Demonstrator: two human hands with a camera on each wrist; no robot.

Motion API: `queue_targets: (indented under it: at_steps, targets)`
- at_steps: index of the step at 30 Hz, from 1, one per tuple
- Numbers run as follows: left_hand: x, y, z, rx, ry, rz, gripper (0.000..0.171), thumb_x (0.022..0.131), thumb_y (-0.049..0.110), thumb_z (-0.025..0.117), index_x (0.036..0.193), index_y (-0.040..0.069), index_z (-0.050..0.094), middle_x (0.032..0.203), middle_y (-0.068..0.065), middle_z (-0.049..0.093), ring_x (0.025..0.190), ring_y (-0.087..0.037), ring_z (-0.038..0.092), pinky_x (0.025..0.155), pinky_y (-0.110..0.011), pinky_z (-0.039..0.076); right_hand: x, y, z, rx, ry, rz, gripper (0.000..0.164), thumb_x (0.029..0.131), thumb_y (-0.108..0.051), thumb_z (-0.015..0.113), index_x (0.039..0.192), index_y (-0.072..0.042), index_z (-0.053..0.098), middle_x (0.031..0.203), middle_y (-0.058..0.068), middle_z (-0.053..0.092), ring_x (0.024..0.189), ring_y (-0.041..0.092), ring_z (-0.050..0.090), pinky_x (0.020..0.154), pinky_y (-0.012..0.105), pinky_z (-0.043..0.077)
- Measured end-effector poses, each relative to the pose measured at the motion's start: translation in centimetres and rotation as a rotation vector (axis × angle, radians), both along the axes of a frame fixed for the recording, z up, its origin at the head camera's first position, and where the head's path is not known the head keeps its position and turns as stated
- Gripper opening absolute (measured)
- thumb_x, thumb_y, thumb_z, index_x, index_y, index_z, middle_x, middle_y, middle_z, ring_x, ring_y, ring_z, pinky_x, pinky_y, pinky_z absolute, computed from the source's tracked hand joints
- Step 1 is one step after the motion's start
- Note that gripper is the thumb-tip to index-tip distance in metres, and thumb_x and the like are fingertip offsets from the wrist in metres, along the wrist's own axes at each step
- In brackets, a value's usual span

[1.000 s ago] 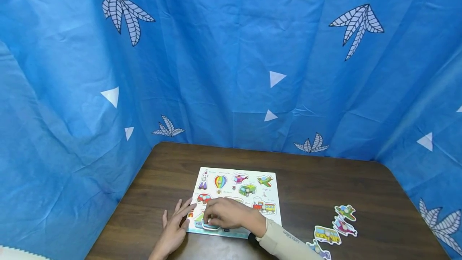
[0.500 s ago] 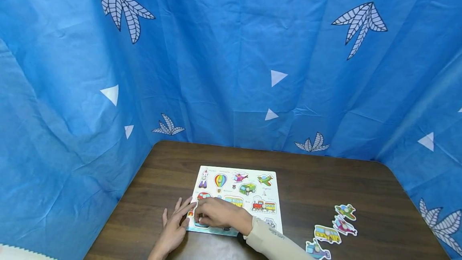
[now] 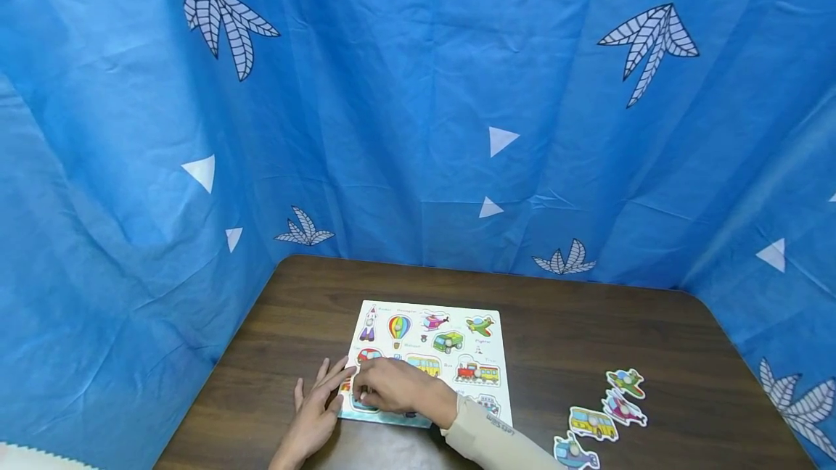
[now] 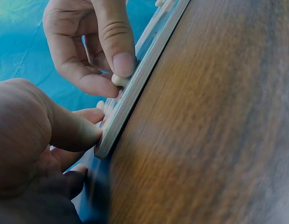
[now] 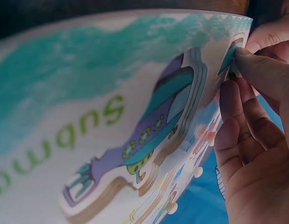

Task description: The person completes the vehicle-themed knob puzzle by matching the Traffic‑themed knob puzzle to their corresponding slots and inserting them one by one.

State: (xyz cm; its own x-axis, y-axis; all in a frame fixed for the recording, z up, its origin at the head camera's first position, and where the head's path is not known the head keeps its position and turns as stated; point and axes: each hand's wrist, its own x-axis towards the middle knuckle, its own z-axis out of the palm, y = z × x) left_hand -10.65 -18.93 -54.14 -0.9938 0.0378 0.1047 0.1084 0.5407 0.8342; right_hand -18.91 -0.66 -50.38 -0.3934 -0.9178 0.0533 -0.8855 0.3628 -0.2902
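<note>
- The right hand [image 3: 400,385] grasps with a pinching grip the pale knob [image 4: 120,80] of a puzzle piece [image 3: 363,406], at the near left corner of the board [image 3: 457,316]; I cannot tell whether the piece sits fully in its slot.
- The left hand [image 3: 315,413] has its grip relaxed, fingers spread, thumb and fingertip touching the board near that same corner.
- The board lies flat on the brown desk [image 3: 548,354], with a truck [image 3: 445,344], balloon [image 3: 399,325] and train [image 3: 485,374] on it.
- Well to the right lie a loose plane [image 3: 625,383], helicopter [image 3: 623,408], yellow bus [image 3: 592,423] and submarine [image 3: 575,453].
- Blue cloth [image 3: 418,107] hangs behind the desk.
</note>
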Motion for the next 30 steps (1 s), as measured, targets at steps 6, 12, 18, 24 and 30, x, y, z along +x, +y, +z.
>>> queue_targets:
  at_steps: [6, 12, 18, 24, 30]
  targets:
    - [0.0, 0.3, -0.2, 0.005, -0.009, 0.006, 0.049, 0.09, -0.012, 0.054, 0.133, 0.009, 0.064, 0.152, -0.02, 0.047, 0.148, -0.054, 0.017, 0.108, -0.076, -0.013, 0.0, 0.9, 0.1, -0.007, -0.014, 0.009, 0.008, 0.095, -0.022, 0.07, 0.102, -0.022, 0.074, 0.098, -0.013, 0.066, 0.079, -0.009, 0.05, 0.07, 0.004, 0.04]
    - [-0.1, 0.4, -0.1, 0.017, -0.039, -0.012, 0.049, 0.092, -0.011, 0.053, 0.135, 0.009, 0.062, 0.154, -0.019, 0.044, 0.149, -0.053, 0.014, 0.108, -0.075, -0.016, -0.7, 3.1, 0.7, -0.009, -0.009, -0.012, 0.015, 0.095, -0.024, 0.069, 0.109, -0.021, 0.075, 0.109, -0.012, 0.07, 0.088, -0.006, 0.058, 0.086, 0.013, 0.049]
    - [-0.2, 0.1, 0.2, 0.02, -0.048, -0.007, 0.049, 0.092, -0.012, 0.053, 0.136, 0.008, 0.061, 0.155, -0.018, 0.043, 0.151, -0.051, 0.012, 0.108, -0.074, -0.018, -1.5, 5.6, 1.3, -0.036, -0.076, -0.073, 0.017, 0.097, -0.023, 0.066, 0.111, -0.02, 0.075, 0.109, -0.011, 0.071, 0.097, 0.0, 0.062, 0.088, 0.015, 0.049]
    - [-0.2, 0.1, 0.3, 0.014, -0.077, -0.009, 0.05, 0.092, -0.012, 0.053, 0.136, 0.009, 0.061, 0.156, -0.017, 0.043, 0.152, -0.049, 0.011, 0.109, -0.073, -0.017, -2.1, 8.6, 1.5, -0.094, -0.16, -0.145, 0.015, 0.096, -0.019, 0.068, 0.108, -0.016, 0.075, 0.105, -0.008, 0.072, 0.096, 0.002, 0.063, 0.088, 0.019, 0.051]
    - [-0.1, 0.2, 0.1, 0.002, -0.082, 0.003, 0.05, 0.092, -0.011, 0.054, 0.136, 0.012, 0.062, 0.156, -0.014, 0.044, 0.152, -0.047, 0.012, 0.11, -0.073, -0.015, -2.8, 12.4, 1.8, -0.141, -0.217, -0.248, 0.014, 0.094, -0.014, 0.07, 0.107, -0.014, 0.075, 0.107, -0.007, 0.072, 0.101, 0.007, 0.065, 0.091, 0.028, 0.053]
